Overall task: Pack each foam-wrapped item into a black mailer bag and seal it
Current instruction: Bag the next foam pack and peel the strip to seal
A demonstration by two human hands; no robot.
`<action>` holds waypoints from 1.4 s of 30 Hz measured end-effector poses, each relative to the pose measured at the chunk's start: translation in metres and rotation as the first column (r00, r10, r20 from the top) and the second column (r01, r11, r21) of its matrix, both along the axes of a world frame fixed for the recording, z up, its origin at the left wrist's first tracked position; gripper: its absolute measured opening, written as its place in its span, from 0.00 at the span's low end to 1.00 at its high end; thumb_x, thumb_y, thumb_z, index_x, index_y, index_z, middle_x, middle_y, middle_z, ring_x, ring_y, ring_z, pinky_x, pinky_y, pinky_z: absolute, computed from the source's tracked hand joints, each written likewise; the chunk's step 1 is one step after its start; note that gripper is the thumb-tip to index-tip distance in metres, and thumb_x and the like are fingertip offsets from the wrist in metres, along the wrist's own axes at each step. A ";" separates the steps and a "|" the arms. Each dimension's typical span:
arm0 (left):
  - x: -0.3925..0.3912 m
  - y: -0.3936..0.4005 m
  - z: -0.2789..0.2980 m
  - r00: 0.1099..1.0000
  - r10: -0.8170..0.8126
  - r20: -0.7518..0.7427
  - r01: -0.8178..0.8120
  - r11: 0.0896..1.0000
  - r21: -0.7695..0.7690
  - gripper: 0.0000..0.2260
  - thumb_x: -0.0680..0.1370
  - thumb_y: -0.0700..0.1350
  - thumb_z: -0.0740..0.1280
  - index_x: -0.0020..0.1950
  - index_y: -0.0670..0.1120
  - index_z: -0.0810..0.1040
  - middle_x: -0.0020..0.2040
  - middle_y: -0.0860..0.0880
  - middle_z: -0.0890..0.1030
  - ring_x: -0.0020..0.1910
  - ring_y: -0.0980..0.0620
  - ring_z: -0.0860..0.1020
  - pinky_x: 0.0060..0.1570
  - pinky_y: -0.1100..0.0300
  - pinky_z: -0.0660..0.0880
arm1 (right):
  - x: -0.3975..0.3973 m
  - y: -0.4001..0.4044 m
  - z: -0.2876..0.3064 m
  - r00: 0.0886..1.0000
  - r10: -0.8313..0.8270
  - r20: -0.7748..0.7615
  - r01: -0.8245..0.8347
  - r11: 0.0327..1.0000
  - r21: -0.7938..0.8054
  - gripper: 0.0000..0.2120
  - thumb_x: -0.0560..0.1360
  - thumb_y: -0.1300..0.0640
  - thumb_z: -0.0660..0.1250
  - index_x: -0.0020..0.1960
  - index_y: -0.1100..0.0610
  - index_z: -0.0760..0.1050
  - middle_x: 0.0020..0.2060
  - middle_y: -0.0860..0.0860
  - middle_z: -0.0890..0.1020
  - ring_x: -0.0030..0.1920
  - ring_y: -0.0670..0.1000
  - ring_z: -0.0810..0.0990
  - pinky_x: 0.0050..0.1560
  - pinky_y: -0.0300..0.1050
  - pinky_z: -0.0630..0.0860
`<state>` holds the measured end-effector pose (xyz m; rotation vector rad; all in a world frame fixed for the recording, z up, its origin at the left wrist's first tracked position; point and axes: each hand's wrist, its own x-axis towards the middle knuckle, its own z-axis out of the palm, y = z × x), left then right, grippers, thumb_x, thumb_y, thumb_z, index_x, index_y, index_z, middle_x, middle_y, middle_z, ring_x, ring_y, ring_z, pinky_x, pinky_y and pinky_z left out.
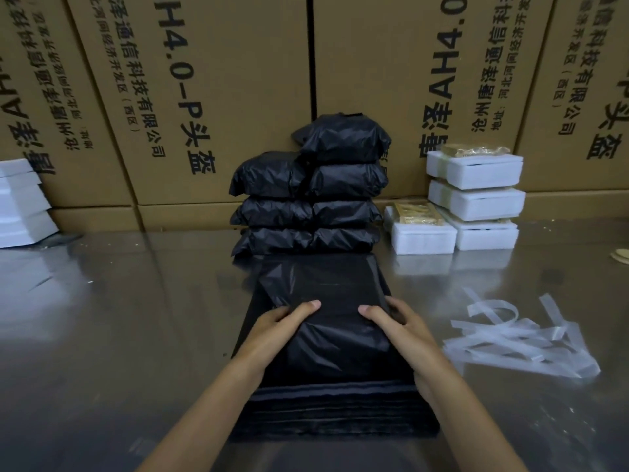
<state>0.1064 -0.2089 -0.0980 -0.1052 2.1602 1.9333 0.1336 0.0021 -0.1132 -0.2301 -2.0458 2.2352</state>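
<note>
Where the steel table [102, 335] meets the cartons [221, 97] at far left, a stack of white foam [20, 202] waits. Nearer centre, the left hand [272, 330] lies on the filled bag [335, 338], fingers curled over its left edge, thumb pointing inward. That bag sits atop a pile of flat mailers [333, 413], likely so the next one is ready underneath. Behind it, 6 or so packed bags [306, 206] are stacked against the cartons, out of the way. The right hand [394, 327] mirrors the left, gripping the right edge, probably squaring the parcel before sealing. Further right stand 4 foam-wrapped items [473, 199], then discarded strips [520, 335].
</note>
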 end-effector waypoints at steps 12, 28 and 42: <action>-0.012 -0.019 0.035 0.931 0.323 -0.173 -0.229 0.882 0.412 0.48 0.59 0.67 0.79 0.75 0.59 0.66 0.65 0.57 0.77 0.59 0.57 0.78 0.52 0.53 0.79 | -0.029 -0.041 0.039 0.928 -0.231 -0.294 0.120 0.929 -0.351 0.26 0.58 0.43 0.76 0.55 0.31 0.76 0.57 0.36 0.80 0.59 0.44 0.80 0.57 0.47 0.80; -0.109 -0.032 0.092 0.898 0.429 -0.091 -0.166 0.525 0.834 0.16 0.76 0.48 0.72 0.63 0.48 0.79 0.57 0.44 0.85 0.56 0.43 0.83 0.56 0.46 0.80 | -0.123 -0.077 0.041 0.981 0.067 -0.180 -0.125 0.934 -0.334 0.31 0.63 0.30 0.74 0.62 0.42 0.76 0.58 0.47 0.84 0.53 0.52 0.86 0.51 0.51 0.83; -0.295 -0.010 0.190 0.898 0.431 -0.086 -0.419 0.899 0.129 0.38 0.75 0.73 0.57 0.72 0.44 0.67 0.65 0.46 0.71 0.53 0.45 0.74 0.48 0.53 0.76 | -0.159 -0.039 -0.026 0.979 0.041 0.198 0.098 0.761 -0.642 0.14 0.82 0.55 0.63 0.58 0.66 0.78 0.46 0.63 0.86 0.51 0.60 0.85 0.47 0.50 0.80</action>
